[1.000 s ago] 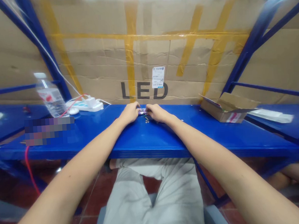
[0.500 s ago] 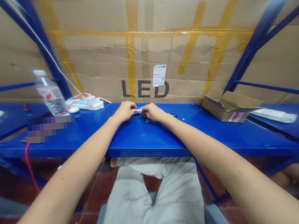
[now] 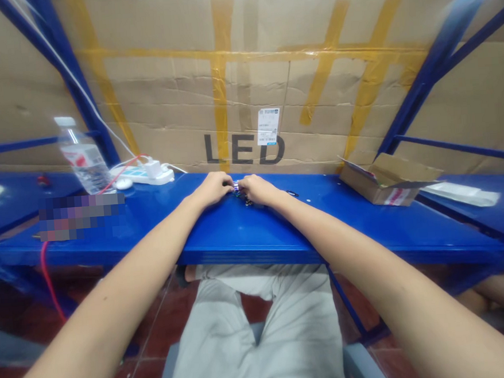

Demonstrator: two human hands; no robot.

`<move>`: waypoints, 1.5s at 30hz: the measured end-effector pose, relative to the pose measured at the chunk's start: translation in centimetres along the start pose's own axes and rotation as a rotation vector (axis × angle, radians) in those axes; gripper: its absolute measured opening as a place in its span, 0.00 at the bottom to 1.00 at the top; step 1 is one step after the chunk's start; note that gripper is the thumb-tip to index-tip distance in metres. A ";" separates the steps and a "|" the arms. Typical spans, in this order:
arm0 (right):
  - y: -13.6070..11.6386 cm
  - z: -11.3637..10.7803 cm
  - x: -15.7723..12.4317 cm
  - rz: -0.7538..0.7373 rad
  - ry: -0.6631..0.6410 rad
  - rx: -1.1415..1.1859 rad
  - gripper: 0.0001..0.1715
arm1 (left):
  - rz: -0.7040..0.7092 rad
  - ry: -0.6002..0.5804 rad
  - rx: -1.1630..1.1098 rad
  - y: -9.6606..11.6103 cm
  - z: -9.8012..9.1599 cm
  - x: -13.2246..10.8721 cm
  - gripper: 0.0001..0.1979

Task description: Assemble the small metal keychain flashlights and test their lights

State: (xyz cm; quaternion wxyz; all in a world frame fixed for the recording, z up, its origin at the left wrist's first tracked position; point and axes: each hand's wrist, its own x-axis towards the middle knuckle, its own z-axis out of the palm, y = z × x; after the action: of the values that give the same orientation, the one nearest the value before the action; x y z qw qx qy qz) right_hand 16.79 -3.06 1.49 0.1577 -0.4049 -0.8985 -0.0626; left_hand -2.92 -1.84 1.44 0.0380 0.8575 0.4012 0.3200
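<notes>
Both my hands meet at the far side of a blue metal bench (image 3: 246, 235). My left hand (image 3: 214, 189) and my right hand (image 3: 256, 190) have their fingers curled and pinched together around a small shiny metal part (image 3: 236, 185) held between them. The part is too small to name. A few small dark bits (image 3: 247, 200) lie on the bench just under my right hand. My forearms stretch out over the bench from the bottom corners of the picture.
A plastic water bottle (image 3: 83, 157) stands at the back left beside a white power strip (image 3: 145, 174) with red and white cables. An open cardboard box (image 3: 385, 179) sits at the right. A taped cardboard sheet marked LED (image 3: 245, 97) walls off the back.
My hands have drawn slightly closer together around the small part. The view has shifted down a little; nothing else on the bench has moved.
</notes>
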 end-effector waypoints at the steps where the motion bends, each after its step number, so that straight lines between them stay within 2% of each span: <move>1: 0.1 0.1 0.0 -0.002 0.006 0.000 0.16 | 0.001 0.001 0.008 0.0 0.0 0.0 0.06; 5: 0.4 0.1 -0.1 0.030 0.064 0.044 0.13 | -0.051 0.028 -0.062 0.1 -0.1 0.0 0.05; 12: 0.9 -1.1 -1.1 0.147 0.242 0.244 0.15 | -0.198 0.236 -0.319 1.1 -0.6 0.4 0.07; 17: 0.2 -1.5 -1.5 0.050 0.268 0.158 0.18 | -0.212 0.251 -0.483 1.7 0.0 0.5 0.10; 20: -0.6 -1.4 -1.4 0.018 0.251 0.135 0.15 | -0.222 0.237 -0.580 1.9 0.5 0.5 0.12; 24: -1.2 -1.1 -1.5 0.022 0.238 0.079 0.12 | -0.229 0.279 -0.626 2.0 0.9 0.7 0.15; 27: -1.2 -0.9 -1.6 0.020 0.288 0.049 0.12 | -0.315 0.302 -0.701 2.0 1.0 1.0 0.19; 31: -1.2 -0.6 -1.6 -0.011 0.314 0.072 0.14 | -0.474 0.230 -1.081 2.4 0.7 1.1 0.31; 35: -1.6 -0.5 -1.5 -0.053 0.319 0.129 0.14 | -0.485 0.116 -1.328 3.0 0.0 0.8 0.39; 45: -2.2 -1.2 -2.1 -0.039 0.265 0.132 0.15 | -0.480 0.096 -1.333 2.9 -0.2 0.7 0.42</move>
State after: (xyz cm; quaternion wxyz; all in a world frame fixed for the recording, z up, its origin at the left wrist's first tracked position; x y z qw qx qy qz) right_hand 16.74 -6.27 1.97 0.3000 -0.3643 -0.8797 -0.0591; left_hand -0.79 -3.33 2.92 0.6064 0.5246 0.2988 0.5175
